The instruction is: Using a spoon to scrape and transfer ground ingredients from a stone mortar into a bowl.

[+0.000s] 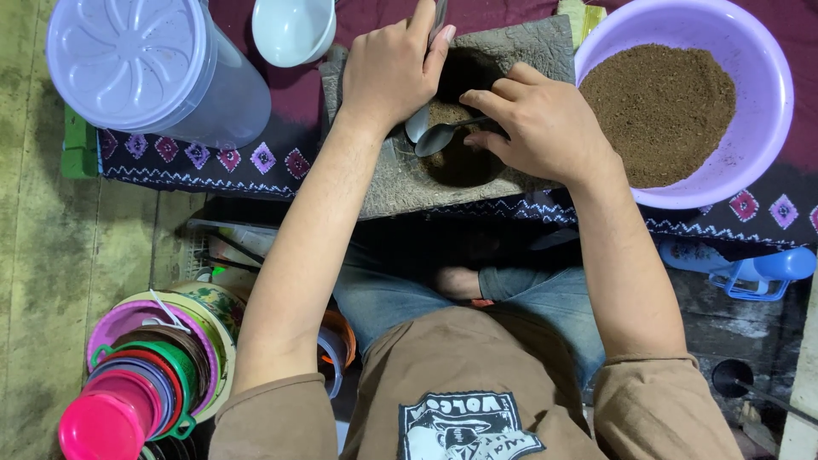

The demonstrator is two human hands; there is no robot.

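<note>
Seated at a low table draped in a maroon patterned cloth (256,162), I work over a grey stone mortar slab (400,175) beside a lilac basin (771,77) of brown powder (660,106). A lidded clear plastic container (145,64) and a white bowl (294,30) stand to my left. My left hand (392,72) and right hand (541,123) each grip a metal spoon (443,136), bowls meeting over the powder-filled hollow (460,162).
</note>
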